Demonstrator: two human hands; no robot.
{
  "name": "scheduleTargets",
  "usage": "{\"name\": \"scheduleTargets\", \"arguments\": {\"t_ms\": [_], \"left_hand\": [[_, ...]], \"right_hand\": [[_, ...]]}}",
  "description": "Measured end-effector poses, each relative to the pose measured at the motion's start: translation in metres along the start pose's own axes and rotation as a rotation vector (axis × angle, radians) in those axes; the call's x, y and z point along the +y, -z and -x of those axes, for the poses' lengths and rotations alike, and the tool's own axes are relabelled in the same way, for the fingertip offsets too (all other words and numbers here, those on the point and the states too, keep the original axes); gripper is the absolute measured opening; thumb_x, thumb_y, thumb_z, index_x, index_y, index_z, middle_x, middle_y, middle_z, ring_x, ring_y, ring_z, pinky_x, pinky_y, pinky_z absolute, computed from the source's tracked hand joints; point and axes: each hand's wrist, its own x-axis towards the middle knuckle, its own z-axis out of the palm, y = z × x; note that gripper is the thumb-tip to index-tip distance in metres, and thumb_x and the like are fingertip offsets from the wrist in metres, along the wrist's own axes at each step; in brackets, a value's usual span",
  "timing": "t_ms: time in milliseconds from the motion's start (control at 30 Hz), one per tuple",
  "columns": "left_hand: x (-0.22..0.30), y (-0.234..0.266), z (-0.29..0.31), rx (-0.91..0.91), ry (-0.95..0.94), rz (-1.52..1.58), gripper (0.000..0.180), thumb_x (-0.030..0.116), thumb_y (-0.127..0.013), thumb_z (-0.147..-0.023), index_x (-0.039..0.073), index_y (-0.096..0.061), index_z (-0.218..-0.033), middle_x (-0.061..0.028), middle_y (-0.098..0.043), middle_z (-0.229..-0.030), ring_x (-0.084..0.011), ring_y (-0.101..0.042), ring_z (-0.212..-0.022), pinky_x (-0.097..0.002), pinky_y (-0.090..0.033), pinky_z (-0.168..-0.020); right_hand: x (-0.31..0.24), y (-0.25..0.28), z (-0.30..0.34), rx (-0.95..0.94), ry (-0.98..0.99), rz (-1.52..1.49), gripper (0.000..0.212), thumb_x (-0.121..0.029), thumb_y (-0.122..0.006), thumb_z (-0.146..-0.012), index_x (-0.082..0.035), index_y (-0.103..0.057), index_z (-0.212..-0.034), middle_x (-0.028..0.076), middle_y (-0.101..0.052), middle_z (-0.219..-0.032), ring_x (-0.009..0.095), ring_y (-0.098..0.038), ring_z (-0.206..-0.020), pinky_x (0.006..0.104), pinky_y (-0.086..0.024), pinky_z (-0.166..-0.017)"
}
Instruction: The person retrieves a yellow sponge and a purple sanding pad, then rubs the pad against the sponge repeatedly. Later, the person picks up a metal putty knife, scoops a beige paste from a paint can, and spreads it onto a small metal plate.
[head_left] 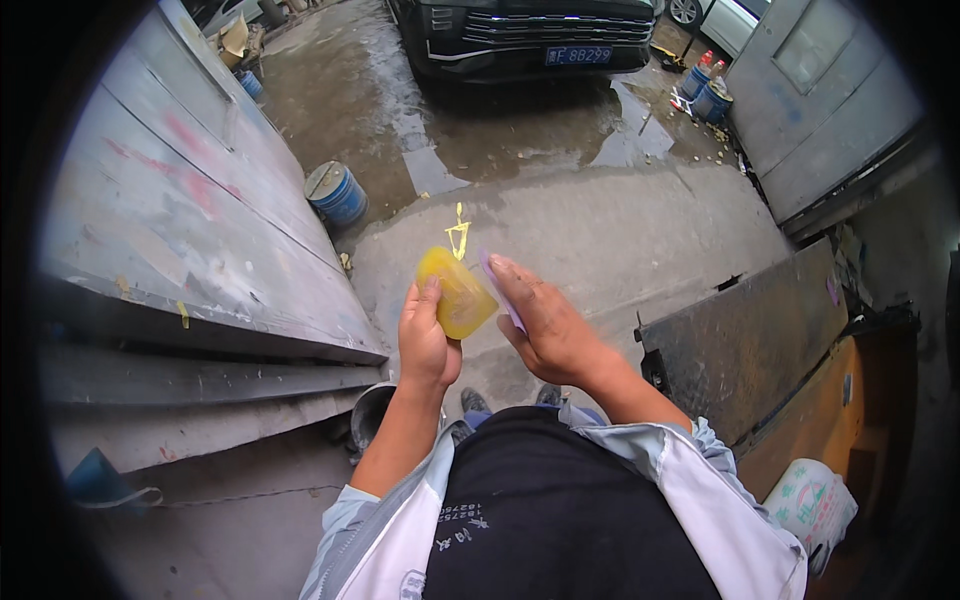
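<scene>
In front of my body, my left hand [424, 338] grips a yellow, slightly translucent pad [458, 293] with rounded corners. The thumb lies on its face and the fingers are mostly hidden behind it. Facing the pad, my right hand [552, 322] holds a thin light-purple sheet [489, 266], which looks like sandpaper, flat against the palm side with the fingers straight and together. A narrow gap separates the sheet from the pad. Pale, worn marks show on the pad's face. Beyond it, strips of yellow tape [458, 236] appear against the concrete.
Grey metal doors [170, 170] flank the opening. A blue drum [337, 194] stands by the left door, more blue drums [712, 102] at the far right. A dark car [530, 45] faces me on wet ground. At right are a worn metal panel [740, 340] and a white roll [812, 505].
</scene>
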Motion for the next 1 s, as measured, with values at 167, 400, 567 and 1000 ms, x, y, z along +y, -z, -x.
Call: {"name": "scheduleTargets", "arguments": {"t_ms": [167,400,567,1000], "left_hand": [[0.002,0.004,-0.008,0.033,-0.068,-0.173,0.023,0.018,-0.043,-0.102,0.003,-0.053,-0.115,-0.0071,-0.061,-0.108,-0.0145,-0.059,-0.096,-0.0305,-0.048,-0.087],[0.001,0.000,-0.012,-0.071,-0.027,-0.249,0.025,0.019,-0.039,-0.102,0.001,-0.053,-0.112,-0.0083,-0.062,-0.102,-0.0132,-0.060,-0.088,-0.0284,-0.049,-0.080],[0.004,0.011,-0.020,-0.097,0.009,-0.211,0.025,0.018,-0.038,-0.102,0.001,-0.054,-0.108,-0.0094,-0.062,-0.099,-0.0152,-0.062,-0.087,-0.0288,-0.050,-0.077],[0.015,0.001,-0.023,-0.116,0.092,-0.256,0.025,0.016,-0.038,-0.101,0.000,-0.055,-0.111,-0.0087,-0.064,-0.097,-0.0154,-0.063,-0.082,-0.0298,-0.052,-0.075]], "right_hand": [[-0.011,0.000,0.008,-0.075,0.085,0.166,0.066,-0.006,-0.059,-0.083,0.000,-0.033,-0.143,0.022,-0.038,-0.147,0.037,-0.037,-0.136,0.0473,-0.029,-0.111],[-0.006,-0.005,0.002,-0.223,0.103,0.177,0.070,-0.024,-0.060,-0.086,-0.002,-0.032,-0.146,0.018,-0.032,-0.152,0.031,-0.028,-0.143,0.0467,-0.020,-0.115],[-0.012,-0.010,-0.002,-0.202,0.117,0.106,0.071,-0.030,-0.060,-0.087,0.000,-0.032,-0.145,0.018,-0.037,-0.149,0.032,-0.031,-0.141,0.0468,-0.019,-0.116],[-0.023,-0.007,0.020,-0.189,0.148,0.159,0.070,-0.024,-0.062,-0.084,-0.001,-0.033,-0.144,0.018,-0.042,-0.145,0.033,-0.035,-0.139,0.0471,-0.024,-0.114]]}}
